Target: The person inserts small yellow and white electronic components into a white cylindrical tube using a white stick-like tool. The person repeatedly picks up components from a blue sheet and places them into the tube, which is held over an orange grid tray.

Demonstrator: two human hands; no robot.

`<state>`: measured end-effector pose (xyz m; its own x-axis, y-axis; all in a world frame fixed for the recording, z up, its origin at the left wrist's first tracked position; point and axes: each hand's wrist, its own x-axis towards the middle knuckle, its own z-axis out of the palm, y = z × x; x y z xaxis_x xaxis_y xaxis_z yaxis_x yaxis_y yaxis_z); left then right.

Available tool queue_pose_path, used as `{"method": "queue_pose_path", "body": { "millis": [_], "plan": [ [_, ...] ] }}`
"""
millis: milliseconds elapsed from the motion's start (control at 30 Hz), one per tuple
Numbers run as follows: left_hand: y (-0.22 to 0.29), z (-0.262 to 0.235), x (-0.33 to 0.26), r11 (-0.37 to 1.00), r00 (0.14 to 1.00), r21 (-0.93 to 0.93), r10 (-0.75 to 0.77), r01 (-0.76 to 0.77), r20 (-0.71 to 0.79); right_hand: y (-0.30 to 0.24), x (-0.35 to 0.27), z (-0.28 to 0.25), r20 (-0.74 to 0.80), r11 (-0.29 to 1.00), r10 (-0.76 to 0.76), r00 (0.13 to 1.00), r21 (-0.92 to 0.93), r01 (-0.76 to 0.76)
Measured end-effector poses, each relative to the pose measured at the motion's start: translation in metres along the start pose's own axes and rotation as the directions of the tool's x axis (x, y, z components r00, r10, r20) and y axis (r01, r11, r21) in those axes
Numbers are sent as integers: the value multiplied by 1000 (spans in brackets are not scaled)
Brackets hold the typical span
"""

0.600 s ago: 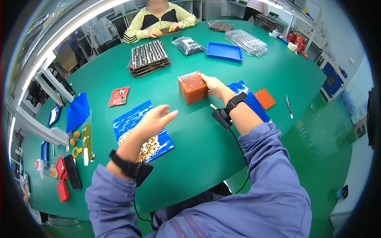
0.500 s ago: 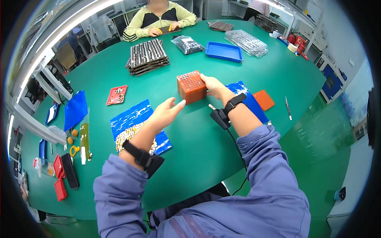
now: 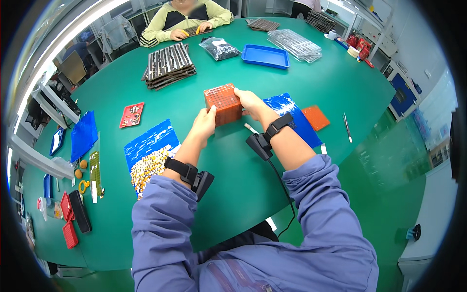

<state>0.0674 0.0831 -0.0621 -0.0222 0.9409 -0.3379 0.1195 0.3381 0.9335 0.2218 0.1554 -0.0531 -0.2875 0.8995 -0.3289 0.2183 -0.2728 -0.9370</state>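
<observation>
Hiding orange block point(image 3: 227, 108) corner: left hand point(image 3: 203, 124)

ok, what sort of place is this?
Likely a small-parts workshop: a big green table, a blue sheet bearing small yellow-and-white pieces, and a shallow red rectangular tray of small parts.

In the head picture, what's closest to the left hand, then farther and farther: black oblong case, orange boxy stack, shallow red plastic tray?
1. Orange boxy stack: close by the left hand.
2. Shallow red plastic tray: left of the hand.
3. Black oblong case: farther left.
</observation>
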Motion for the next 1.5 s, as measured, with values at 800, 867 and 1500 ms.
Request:
{"method": "queue_pose_path", "body": {
  "millis": [800, 867, 1500],
  "plan": [
    [-17, 25, -128, 980, 976, 38, -197, 194, 94, 16, -65, 12, 295, 988, 30, 955, -154, 17],
    [-19, 28, -138, 979, 975, 6, -203, 203, 91, 18, -74, 13, 293, 985, 39, 955, -171, 12],
    [-51, -7, -253, 975, 932, -42, -197, 219, 305, 48, -194, 60, 415, 990, -55, 908, -99, 105]
  ]
}}
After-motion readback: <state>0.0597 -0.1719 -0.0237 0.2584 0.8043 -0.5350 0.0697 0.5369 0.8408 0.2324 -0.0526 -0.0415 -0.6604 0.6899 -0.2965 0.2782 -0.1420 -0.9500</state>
